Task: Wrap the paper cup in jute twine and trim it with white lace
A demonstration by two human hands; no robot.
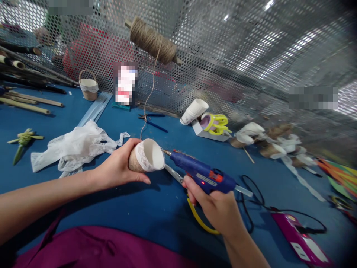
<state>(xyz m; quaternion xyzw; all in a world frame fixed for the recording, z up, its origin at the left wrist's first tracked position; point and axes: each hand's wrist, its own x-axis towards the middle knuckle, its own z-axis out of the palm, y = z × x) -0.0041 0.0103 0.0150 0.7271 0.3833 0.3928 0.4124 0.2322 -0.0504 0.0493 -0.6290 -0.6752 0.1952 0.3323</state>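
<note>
Clasping a cup (147,156), the left hand (120,162) partly hides it; the right hand (213,207) grips a glue gun (195,168).

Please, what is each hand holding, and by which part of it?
Left hand: the lace-trimmed paper cup, around its brown-covered side. Right hand: the blue hot glue gun, by its handle.

On my remote feed, the left hand (118,162) and the right hand (216,208) are bare, as are the left forearm (55,193) and right forearm (242,245). I note one garment (95,247): magenta-purple cloth, softly creased at the front, with a rounded outline. A narrow strip (50,234) of matching colour adjoins its left side
</note>
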